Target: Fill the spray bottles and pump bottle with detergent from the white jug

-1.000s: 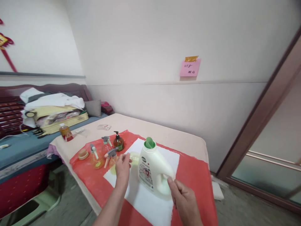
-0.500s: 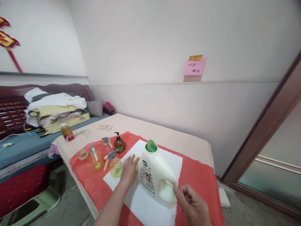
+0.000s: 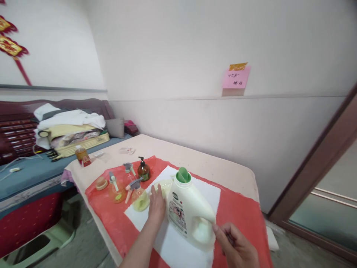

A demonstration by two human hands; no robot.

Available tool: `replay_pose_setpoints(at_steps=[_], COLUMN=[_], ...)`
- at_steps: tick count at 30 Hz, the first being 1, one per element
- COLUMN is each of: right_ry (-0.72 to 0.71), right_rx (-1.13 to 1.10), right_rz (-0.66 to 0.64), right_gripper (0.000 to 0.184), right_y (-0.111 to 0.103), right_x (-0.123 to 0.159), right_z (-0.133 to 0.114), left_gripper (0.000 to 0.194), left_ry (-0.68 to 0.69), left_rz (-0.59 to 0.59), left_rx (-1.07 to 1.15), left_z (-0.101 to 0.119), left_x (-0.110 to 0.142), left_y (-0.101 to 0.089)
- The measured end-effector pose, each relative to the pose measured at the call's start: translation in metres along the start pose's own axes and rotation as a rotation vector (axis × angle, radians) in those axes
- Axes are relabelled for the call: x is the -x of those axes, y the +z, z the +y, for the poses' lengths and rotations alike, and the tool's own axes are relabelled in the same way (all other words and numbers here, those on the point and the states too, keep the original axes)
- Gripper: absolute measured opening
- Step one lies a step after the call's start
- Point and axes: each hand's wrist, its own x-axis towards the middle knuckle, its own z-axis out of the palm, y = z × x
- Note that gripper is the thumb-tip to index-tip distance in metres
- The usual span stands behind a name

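Observation:
A large cream detergent jug [image 3: 192, 208] stands upright on a white cloth [image 3: 173, 242], with a green spout in its uncapped mouth. My left hand [image 3: 156, 206] reaches along the jug's left side, fingers stretched and apart, at a pale yellow dish [image 3: 164, 185] partly hidden behind jug and hand. Whether the fingers touch the dish I cannot tell. Beside the jug's handle is my right hand [image 3: 234, 243], fingers loosely curled and thumb apart, its tip at the handle's edge. Left of my left hand stands a round spray bottle [image 3: 140, 201] with yellow-green contents.
More spray bottles [image 3: 117, 193], a brown pump bottle [image 3: 144, 172] and a tan round lid [image 3: 101, 183] stand on the red cover [image 3: 237, 216]. An amber bottle [image 3: 83, 156] is at the table's left edge. A red-seated stool [image 3: 30, 223] is at lower left.
The view has shifted slightly, moving the scene rightward. My left hand has turned more upright, and more of the pale yellow dish shows. My right hand keeps its pose beside the jug.

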Motion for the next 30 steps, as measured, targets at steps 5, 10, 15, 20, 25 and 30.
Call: replay_pose_setpoints(at_steps=[5, 10, 15, 20, 25, 30], right_ry=[0.005, -0.025, -0.022, -0.054, -0.052, -0.023], right_rx=[-0.012, -0.004, -0.009, -0.027, -0.055, -0.142], right_rz=[0.124, 0.119, 0.072, 0.068, 0.038, -0.038], right_gripper=[0.040, 0.039, 0.045, 0.049, 0.048, 0.046], right_y=[-0.004, -0.007, -0.010, -0.011, -0.012, -0.005], right_x=[-0.001, -0.005, -0.011, -0.013, -0.011, -0.003], right_z=[-0.007, -0.006, 0.004, 0.003, 0.001, 0.004], left_gripper=[0.064, 0.037, 0.037, 0.067, 0.072, 0.034], left_ry=[0.029, -0.202, -0.310, -0.483, -0.555, -0.460], left_rz=[0.029, 0.235, 0.314, 0.357, 0.364, 0.361], left_rx=[0.082, 0.283, 0.352, 0.374, 0.347, 0.452], left_z=[0.014, 0.027, 0.011, -0.012, -0.021, -0.030], left_x=[0.005, 0.017, 0.029, 0.019, -0.002, -0.014], left_y=[-0.020, -0.048, -0.061, -0.057, -0.054, -0.064])
